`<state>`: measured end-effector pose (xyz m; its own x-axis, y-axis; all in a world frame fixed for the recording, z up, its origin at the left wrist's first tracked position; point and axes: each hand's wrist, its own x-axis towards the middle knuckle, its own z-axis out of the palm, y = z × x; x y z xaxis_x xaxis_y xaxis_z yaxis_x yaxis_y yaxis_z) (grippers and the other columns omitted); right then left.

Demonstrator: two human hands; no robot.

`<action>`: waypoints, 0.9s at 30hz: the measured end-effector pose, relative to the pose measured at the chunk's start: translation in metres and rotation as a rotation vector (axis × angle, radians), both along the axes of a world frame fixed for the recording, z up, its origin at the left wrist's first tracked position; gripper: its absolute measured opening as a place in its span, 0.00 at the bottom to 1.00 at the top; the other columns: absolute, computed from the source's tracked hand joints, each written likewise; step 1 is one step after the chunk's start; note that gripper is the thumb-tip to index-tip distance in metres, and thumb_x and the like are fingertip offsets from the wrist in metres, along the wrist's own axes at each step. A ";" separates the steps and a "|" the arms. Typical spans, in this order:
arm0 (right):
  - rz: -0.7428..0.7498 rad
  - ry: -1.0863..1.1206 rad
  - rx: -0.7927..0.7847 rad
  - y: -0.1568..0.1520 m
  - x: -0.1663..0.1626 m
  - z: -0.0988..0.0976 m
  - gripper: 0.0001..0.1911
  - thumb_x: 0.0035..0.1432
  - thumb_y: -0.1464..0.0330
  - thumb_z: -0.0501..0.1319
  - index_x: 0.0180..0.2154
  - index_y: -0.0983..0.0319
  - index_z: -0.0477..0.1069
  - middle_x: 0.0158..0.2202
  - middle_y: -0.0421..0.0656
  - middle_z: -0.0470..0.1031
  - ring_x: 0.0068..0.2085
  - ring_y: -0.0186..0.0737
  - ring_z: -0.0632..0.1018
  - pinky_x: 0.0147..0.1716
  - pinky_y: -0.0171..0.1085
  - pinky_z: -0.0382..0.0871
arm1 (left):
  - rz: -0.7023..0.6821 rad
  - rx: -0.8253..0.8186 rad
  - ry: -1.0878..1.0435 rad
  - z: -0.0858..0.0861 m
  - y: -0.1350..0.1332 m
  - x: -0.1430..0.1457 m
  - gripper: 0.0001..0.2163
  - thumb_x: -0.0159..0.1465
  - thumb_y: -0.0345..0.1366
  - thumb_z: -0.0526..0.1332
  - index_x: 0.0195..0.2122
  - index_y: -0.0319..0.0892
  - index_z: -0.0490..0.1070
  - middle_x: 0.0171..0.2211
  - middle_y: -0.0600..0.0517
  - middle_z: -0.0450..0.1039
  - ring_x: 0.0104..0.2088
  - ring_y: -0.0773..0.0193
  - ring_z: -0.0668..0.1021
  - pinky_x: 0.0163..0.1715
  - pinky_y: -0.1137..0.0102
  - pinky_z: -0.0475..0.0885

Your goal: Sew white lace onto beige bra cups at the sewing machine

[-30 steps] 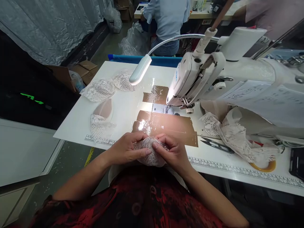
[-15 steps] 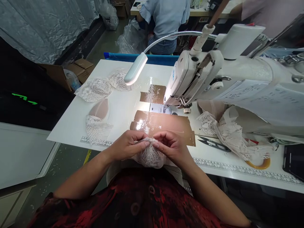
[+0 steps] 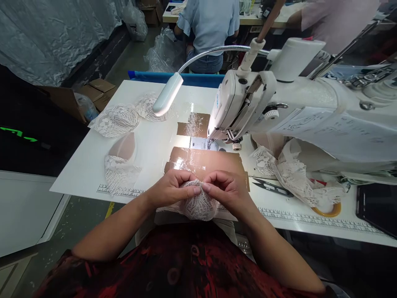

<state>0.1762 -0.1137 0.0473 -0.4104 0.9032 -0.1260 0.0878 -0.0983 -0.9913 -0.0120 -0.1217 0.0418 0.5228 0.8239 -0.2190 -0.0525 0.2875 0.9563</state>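
Note:
A pale lace bra cup [image 3: 200, 205] is held at the front edge of the sewing table, close to my body. My left hand [image 3: 176, 188] pinches its upper edge between thumb and fingers. Right beside it, my right hand [image 3: 225, 188] pinches the same edge, the two thumb tips nearly meeting. The cup's rounded lace side hangs below the fingers. Beyond the hands stands a white sewing machine [image 3: 229, 101], its needle area over a metal plate [image 3: 200, 143]. Brown tape [image 3: 207, 159] covers the table just in front of the needle.
More lace cups [image 3: 116, 120] lie at the table's left, one with a beige lining [image 3: 124, 147]. Thread snips [image 3: 273, 187], a lace piece [image 3: 294, 169], a yellow tape roll [image 3: 328, 210] and a dark phone [image 3: 376, 209] are on the right. A lamp [image 3: 168, 94] overhangs. A person [image 3: 211, 25] sits beyond.
My view has shifted slightly to the right. Both hands keep their pinch on the lace cup's edge, with the fingertips a little rearranged.

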 end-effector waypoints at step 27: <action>0.091 -0.827 0.656 0.057 0.023 -0.030 0.14 0.58 0.76 0.52 0.38 0.61 0.76 0.40 0.45 0.76 0.39 0.40 0.74 0.36 0.36 0.64 | -0.070 0.892 0.984 -0.017 0.061 0.042 0.11 0.64 0.33 0.52 0.27 0.39 0.69 0.26 0.45 0.66 0.34 0.54 0.70 0.35 0.62 0.65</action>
<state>0.1993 -0.0570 0.0171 -0.4892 0.8659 0.1040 0.7396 0.4751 -0.4768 0.0298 -0.0607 0.0247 0.5058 0.8598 0.0696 0.7544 -0.4800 0.4477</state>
